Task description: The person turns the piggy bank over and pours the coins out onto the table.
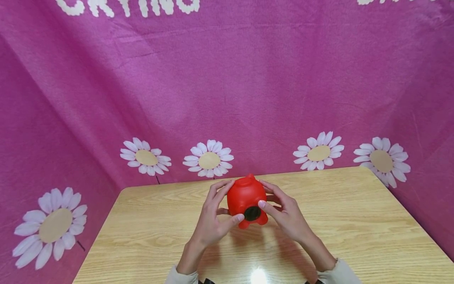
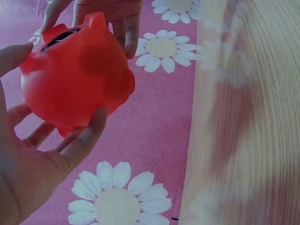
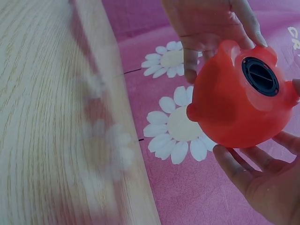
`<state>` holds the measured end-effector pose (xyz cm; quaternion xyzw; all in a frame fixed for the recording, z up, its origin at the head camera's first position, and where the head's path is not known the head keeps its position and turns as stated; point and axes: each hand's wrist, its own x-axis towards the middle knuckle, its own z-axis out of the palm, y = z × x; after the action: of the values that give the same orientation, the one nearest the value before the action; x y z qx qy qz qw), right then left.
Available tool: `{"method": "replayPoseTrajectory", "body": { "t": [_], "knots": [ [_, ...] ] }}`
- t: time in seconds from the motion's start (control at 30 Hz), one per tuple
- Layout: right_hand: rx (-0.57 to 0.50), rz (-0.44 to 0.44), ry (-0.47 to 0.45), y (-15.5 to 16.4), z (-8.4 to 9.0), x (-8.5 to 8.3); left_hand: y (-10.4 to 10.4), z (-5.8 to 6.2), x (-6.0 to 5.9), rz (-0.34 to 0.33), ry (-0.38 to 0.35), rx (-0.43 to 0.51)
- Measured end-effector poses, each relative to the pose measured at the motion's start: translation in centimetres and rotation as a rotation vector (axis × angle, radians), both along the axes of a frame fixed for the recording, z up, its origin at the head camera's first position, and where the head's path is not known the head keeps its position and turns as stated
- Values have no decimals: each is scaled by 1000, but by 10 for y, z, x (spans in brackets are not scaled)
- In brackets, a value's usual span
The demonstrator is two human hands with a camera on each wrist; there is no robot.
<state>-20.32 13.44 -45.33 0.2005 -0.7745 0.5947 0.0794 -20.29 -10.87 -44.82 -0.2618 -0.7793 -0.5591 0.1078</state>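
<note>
With the red pig (image 1: 246, 199) held just above the table (image 1: 354, 221) between both hands, left hand (image 1: 212, 221) and right hand (image 1: 287, 215) curled round its sides, thumbs should probably steady beside the black plug (image 1: 252, 213), not cover it.

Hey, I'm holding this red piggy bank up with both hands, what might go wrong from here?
1. The red piggy bank is held off the wooden table mostly by fingertips of the left hand and right hand; its smooth round body could slip and drop.
2. The black plug on its underside faces you with both thumbs near it; if it pops loose, anything inside might spill. Whether it holds anything cannot be seen.
</note>
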Motion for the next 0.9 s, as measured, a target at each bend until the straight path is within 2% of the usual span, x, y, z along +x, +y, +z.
{"method": "replayPoseTrajectory", "body": {
  "t": [0.17, 0.4, 0.5, 0.7, 0.9],
  "knots": [
    [14, 2, -33, -1, 1, 2, 0, 0, 0, -19, 10, -25],
    [43, -5, -61, -1, -1, 2, -1, 3, 2, 20, -100, -33],
    [51, -5, -68, 0, -2, 2, -1, 4, 2, 28, -125, -26],
    [78, 29, -32, 1, -2, 1, -1, 5, 2, 57, -148, 25],
    [170, 60, 35, 1, -1, 1, -3, 6, 2, 67, -193, 73]
  ]
}}
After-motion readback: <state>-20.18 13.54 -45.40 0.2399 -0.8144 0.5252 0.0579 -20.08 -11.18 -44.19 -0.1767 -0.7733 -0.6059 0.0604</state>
